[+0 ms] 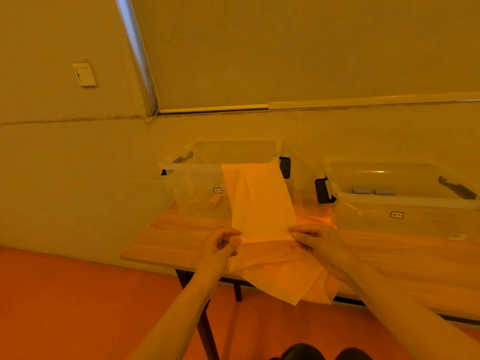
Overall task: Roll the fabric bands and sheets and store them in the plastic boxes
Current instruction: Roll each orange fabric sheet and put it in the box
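Observation:
A pale fabric sheet stands up in the air in front of me, folded along its length. My left hand pinches its lower left edge and my right hand pinches its lower right edge. More loose sheets lie under my hands and hang over the table's front edge. Behind the sheet stands a clear plastic box holding one small roll. A second clear box at the right holds two grey rolls.
The wooden table stands against a wall; its left end is just left of my hands. Both boxes have black latch handles. A wall switch and a blind cord are at the upper left. The floor is below.

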